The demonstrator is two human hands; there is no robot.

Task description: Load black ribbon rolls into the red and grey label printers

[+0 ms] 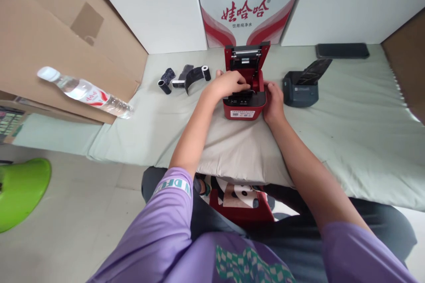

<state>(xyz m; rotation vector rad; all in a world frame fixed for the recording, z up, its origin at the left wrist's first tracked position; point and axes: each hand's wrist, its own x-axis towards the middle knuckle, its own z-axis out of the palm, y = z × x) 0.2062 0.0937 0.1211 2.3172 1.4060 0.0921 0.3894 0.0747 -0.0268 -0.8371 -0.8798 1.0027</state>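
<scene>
A small red and black label printer stands on the cloth-covered surface with its lid raised. Over its opening, the fingers of my left hand are pinched together at the paper compartment. What they hold, if anything, is hidden in the dark inside. Along the printer's right side lies my right hand, curled against the red casing and steadying it. To the right stands a dark blue-grey device with a black strip sticking up out of it.
Several small rolls with black strips, one a black roll, lie left of the printer. A water bottle leans at the left by a cardboard box. White cartons line the back; a dark flat object lies at the back right.
</scene>
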